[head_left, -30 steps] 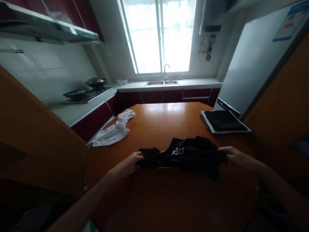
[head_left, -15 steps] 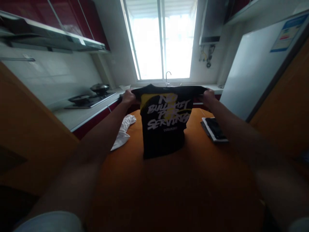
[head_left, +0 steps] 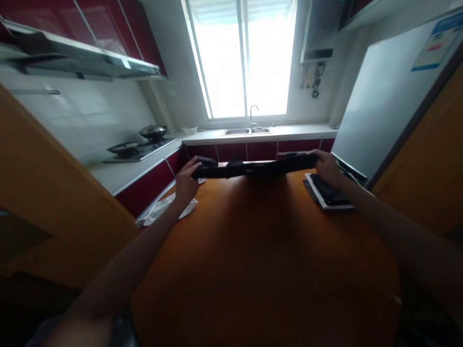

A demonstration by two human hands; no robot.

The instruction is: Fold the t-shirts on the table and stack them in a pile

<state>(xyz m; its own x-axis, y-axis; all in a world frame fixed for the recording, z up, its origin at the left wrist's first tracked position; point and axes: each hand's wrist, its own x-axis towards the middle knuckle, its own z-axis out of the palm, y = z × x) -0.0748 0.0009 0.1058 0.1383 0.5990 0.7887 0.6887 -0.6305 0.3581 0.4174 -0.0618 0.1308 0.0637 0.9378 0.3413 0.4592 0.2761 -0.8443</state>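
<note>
A black T-shirt (head_left: 253,168) is stretched sideways between my two hands over the far part of the wooden table (head_left: 267,250). I see it nearly edge-on as a narrow dark band, its printed side hidden from me. My left hand (head_left: 187,179) is closed on the shirt's left end. At the other end, my right hand (head_left: 326,166) grips the cloth above a folded stack of dark and white clothes (head_left: 331,193). Partly behind my left forearm lies a crumpled white garment (head_left: 159,208) at the table's left edge.
Beyond the table runs a counter (head_left: 206,137) with a sink (head_left: 237,131) and tap (head_left: 252,115). To the left, a stove (head_left: 141,152) carries a lidded pot (head_left: 153,132) and a pan (head_left: 123,148). A fridge (head_left: 379,106) stands at the right.
The shirt, which hung down with its lettering facing me, has swung up and away into a thin band. Both hands are lower, and the sink has come into view.
</note>
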